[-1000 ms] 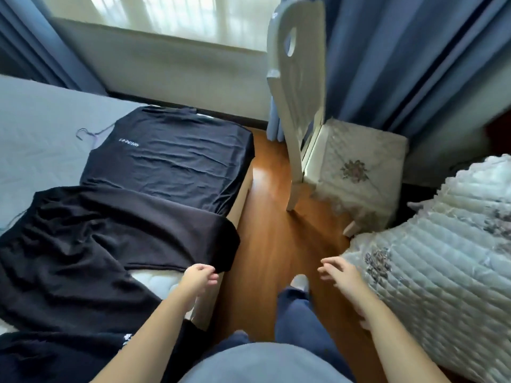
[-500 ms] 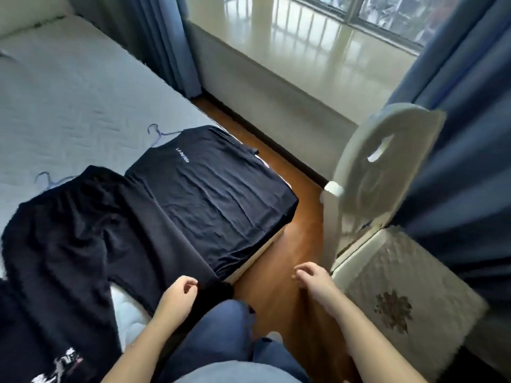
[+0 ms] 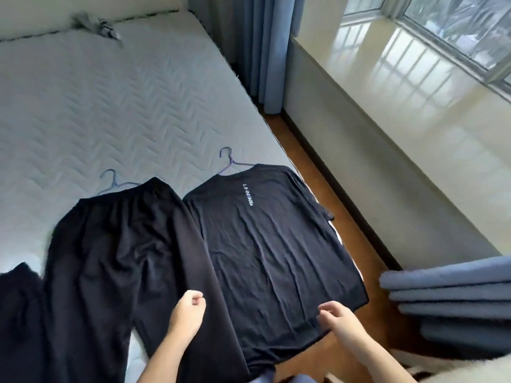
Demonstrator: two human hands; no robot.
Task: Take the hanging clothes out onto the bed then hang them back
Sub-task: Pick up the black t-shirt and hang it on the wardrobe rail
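A black T-shirt [image 3: 271,244] with white lettering lies flat on the bed [image 3: 110,106], a purple hanger [image 3: 229,161] in its neck. To its left lie black trousers [image 3: 116,250] on a blue hanger [image 3: 113,181]. Part of a third black garment [image 3: 16,313] shows at the left edge. My left hand [image 3: 188,310] hovers over the trousers' leg with fingers curled, holding nothing. My right hand [image 3: 337,319] is over the T-shirt's lower hem, fingers loosely bent; I cannot tell whether it touches the cloth.
A wooden floor strip [image 3: 326,194] runs between the bed and a cream window ledge [image 3: 401,139]. Blue curtains [image 3: 262,45] hang at the bed's far corner, and more blue curtain folds [image 3: 453,305] are at the right. A grey crumpled cloth [image 3: 96,24] lies at the bedhead.
The view has swung left from the chair and floor to the bed. Both hands have moved from beside the bed to above the laid-out clothes, the right one reaching the T-shirt's hem.
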